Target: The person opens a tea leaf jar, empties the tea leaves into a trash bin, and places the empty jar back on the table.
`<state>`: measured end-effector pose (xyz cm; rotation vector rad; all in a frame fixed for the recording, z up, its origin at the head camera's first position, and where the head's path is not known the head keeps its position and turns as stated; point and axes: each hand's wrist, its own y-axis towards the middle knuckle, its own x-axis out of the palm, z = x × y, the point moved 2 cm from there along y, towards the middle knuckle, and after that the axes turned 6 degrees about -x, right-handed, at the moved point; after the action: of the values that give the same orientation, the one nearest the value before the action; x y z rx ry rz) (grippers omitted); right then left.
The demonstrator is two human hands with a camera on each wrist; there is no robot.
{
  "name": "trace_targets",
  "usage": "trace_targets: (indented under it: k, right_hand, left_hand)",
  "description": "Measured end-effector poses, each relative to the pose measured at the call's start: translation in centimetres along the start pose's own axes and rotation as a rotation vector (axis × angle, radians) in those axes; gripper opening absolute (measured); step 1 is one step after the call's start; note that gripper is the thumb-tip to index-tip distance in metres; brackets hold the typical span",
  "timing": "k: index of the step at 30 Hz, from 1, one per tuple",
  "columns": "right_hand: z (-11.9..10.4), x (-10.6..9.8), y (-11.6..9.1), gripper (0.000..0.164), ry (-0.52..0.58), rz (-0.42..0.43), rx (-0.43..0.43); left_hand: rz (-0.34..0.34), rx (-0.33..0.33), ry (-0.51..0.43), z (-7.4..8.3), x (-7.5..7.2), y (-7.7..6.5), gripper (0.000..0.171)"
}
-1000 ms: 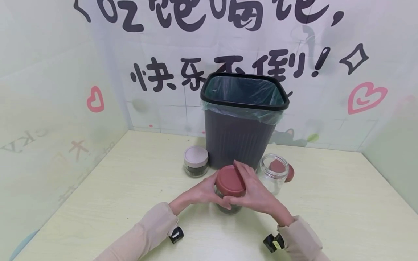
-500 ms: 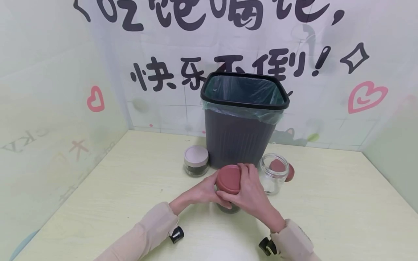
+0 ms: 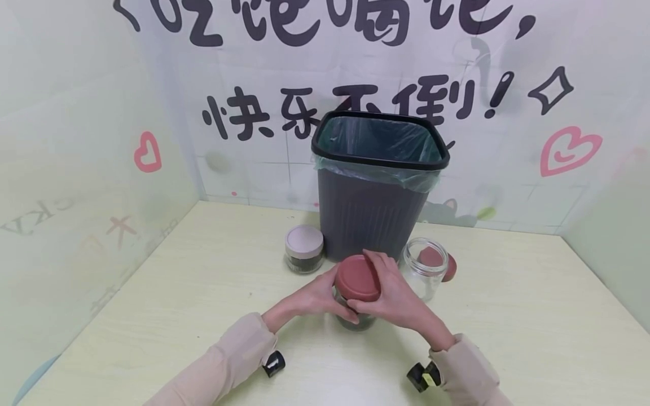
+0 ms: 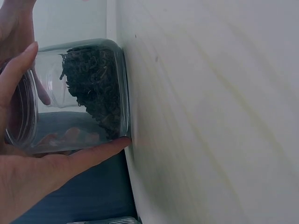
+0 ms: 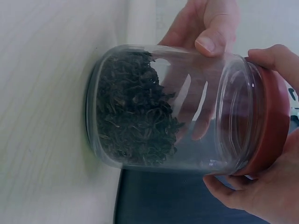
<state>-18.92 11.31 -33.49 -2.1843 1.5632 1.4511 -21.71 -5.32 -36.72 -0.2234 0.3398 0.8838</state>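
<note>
A glass jar (image 5: 196, 154) with a red lid (image 3: 358, 277) stands upright on the table, about half full of dark, curly dried leaves (image 5: 135, 112) that look like tea. My left hand (image 3: 321, 296) grips the jar's glass body from the left, one finger stretched along the glass toward the base in the left wrist view. On the right, my right hand (image 3: 396, 299) grips the lid's side, thumb at the near edge and fingers at the far edge. The lid sits on the jar's mouth. Parts of the jar are hidden behind both hands in the head view.
Behind the jar stands a dark bin (image 3: 373, 208) with a green liner. A short jar with a pale lid (image 3: 304, 242) stands left of it. On the right, an open glass jar (image 3: 424, 270) stands before a red lid (image 3: 450, 269) lying on the table (image 3: 518, 316).
My right hand closed further over the lid half a second ago, wrist swung leftward, then turned back right to about its earlier pose. My left hand stays put on the jar.
</note>
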Motion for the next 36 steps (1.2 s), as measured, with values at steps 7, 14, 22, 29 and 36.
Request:
trace_targets:
  k: [7, 14, 22, 29, 36]
  right_hand:
    - [0.1, -0.7, 0.2, 0.083, 0.062, -0.071, 0.103]
    - [0.3, -1.8, 0.0, 0.082, 0.073, -0.042, 0.136]
    - [1.0, -3.1, -1.5, 0.084, 0.005, -0.022, 0.182]
    - [1.6, -3.9, -3.8, 0.079, -0.1, -0.019, 0.182]
    - [3.1, -3.8, -5.6, 0.08, -0.197, -0.108, 0.23]
  left_hand:
    - [0.007, 0.013, 0.025, 0.0, 0.0, 0.2, 0.095]
    - [0.014, 0.002, 0.017, 0.0, 0.1, 0.2, 0.093]
    - [0.035, -0.011, 0.017, -0.1, 0.1, 0.2, 0.096]
    - [0.068, -0.046, 0.036, -0.3, 0.0, 0.0, 0.092]
    - [0.071, -0.064, 0.027, -0.3, -0.2, -0.2, 0.093]
